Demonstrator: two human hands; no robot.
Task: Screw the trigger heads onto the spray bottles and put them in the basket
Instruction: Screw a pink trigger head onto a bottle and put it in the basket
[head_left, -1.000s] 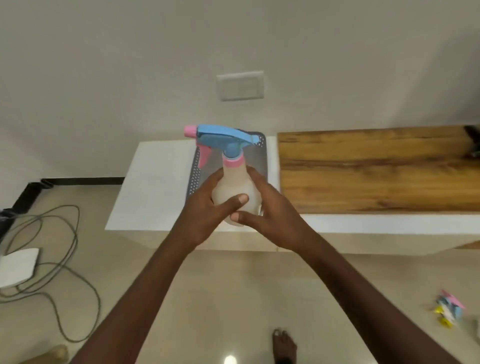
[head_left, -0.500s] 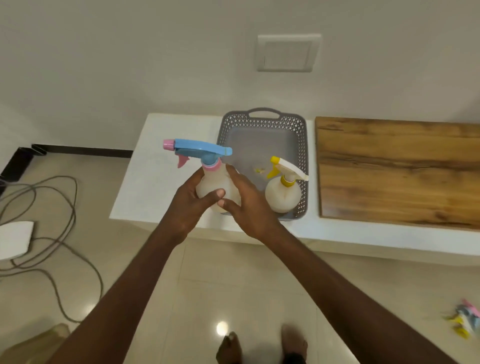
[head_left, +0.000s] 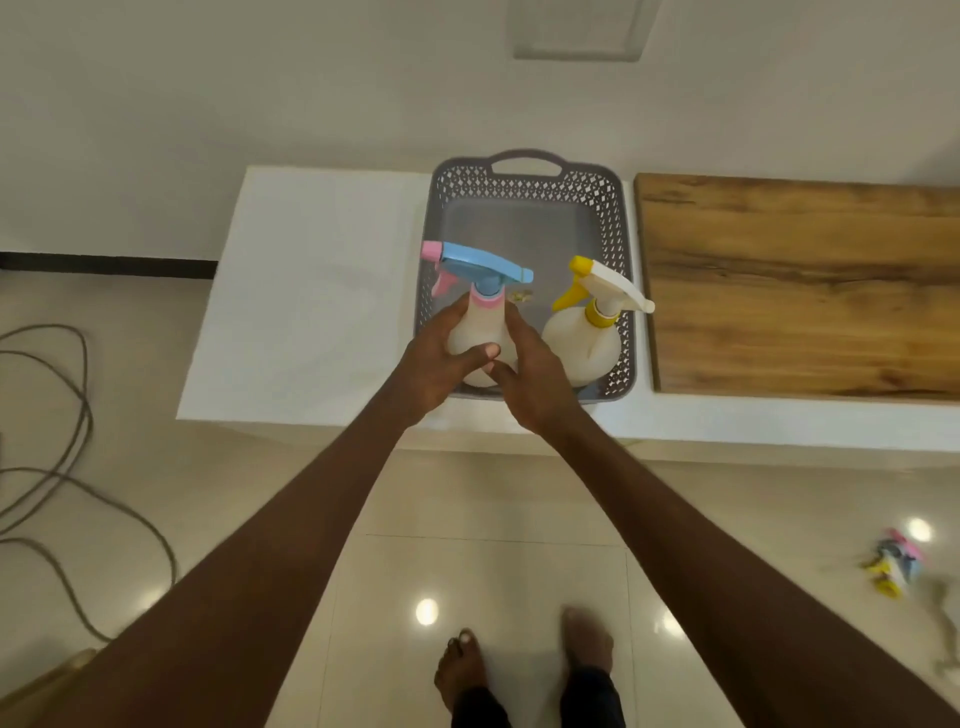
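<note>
The left hand and right hand clasped the blue-headed spray bottle upright at the near-left corner of the grey basket. Just right, 1 yellow-and-white-headed bottle stood inside the basket.

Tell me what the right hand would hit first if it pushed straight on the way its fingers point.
The right hand is already on the blue-headed spray bottle, so that first; beyond it, probably the basket, though depth is unclear.
</note>
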